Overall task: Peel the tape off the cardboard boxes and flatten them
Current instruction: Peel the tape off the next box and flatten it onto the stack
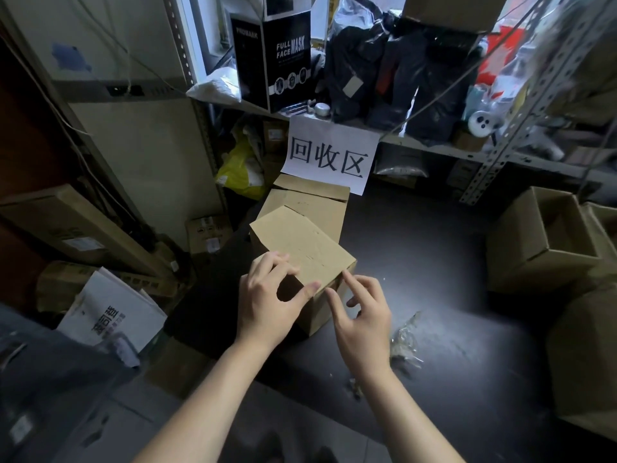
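The left hand (267, 305) clamps the near corner of the small cardboard box (307, 248), which is in front of a bigger box (310, 202). The right hand (360, 315), fingers spread, touches its edge. A slipping fingertip may tear the tape short.

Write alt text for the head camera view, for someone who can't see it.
Two bare hands work at the near corner of a closed cardboard box: the left hand pinches the corner, the right hand touches the edge beside it. Nearby are an open box, crumpled clear tape and a paper sign.
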`<state>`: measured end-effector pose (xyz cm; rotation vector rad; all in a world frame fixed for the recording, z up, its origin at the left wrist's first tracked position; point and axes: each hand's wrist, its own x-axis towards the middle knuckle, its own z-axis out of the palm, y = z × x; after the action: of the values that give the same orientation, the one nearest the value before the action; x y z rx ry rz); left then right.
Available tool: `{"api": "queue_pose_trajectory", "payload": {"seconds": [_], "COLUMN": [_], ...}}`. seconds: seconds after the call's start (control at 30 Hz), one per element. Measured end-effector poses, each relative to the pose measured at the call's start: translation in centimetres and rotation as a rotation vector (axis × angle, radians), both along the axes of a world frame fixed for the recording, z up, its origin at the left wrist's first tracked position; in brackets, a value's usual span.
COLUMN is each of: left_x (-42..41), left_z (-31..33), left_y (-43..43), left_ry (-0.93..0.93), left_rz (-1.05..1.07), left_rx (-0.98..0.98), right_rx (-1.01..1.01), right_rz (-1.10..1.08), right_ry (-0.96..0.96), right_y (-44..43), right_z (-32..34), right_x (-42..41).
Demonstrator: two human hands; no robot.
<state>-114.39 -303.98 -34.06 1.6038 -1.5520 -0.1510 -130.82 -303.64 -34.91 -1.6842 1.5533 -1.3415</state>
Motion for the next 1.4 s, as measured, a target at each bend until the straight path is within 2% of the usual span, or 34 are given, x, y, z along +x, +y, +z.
{"api": "queue_pose_trajectory", "payload": {"seconds": [0.1, 0.3, 0.53, 0.7, 0.93, 1.27, 1.4], "left_x": [-0.2, -0.3, 0.0, 0.1, 0.0, -0.2, -0.3], "left_z": [0.0, -0.3, -0.6, -0.9, -0.6, -0.5, -0.3], "left_y": [0.3, 0.5, 0.4, 0.4, 0.2, 0.5, 0.4], "left_ry": [0.003, -0.001, -0.001, 0.006, 0.008, 0.016, 0.024], "left_rz": [0.011, 0.019, 0.012, 0.021, -0.002, 0.021, 0.004], "left_rx": [0.0, -0.006, -0.023, -0.026, 0.015, 0.013, 0.025], "right_rx": [-0.062, -0.119, 0.07, 0.12, -0.002, 0.029, -0.02], "right_rz": [-0.014, -0.023, 0.151, 0.213, 0.073, 0.211, 0.136], "right_ry": [-0.032, 0.025, 0.008, 0.0, 0.008, 0.101, 0.066], "right_y": [-0.2, 0.5, -0.6, -0.8, 0.1, -0.9, 0.1], "right_z": [-0.3, -0.5, 0.6, 0.7, 0.5, 0.9, 0.6], "right_x": [0.1, 0.5, 0.3, -0.1, 0.5, -0.4, -0.1]}}
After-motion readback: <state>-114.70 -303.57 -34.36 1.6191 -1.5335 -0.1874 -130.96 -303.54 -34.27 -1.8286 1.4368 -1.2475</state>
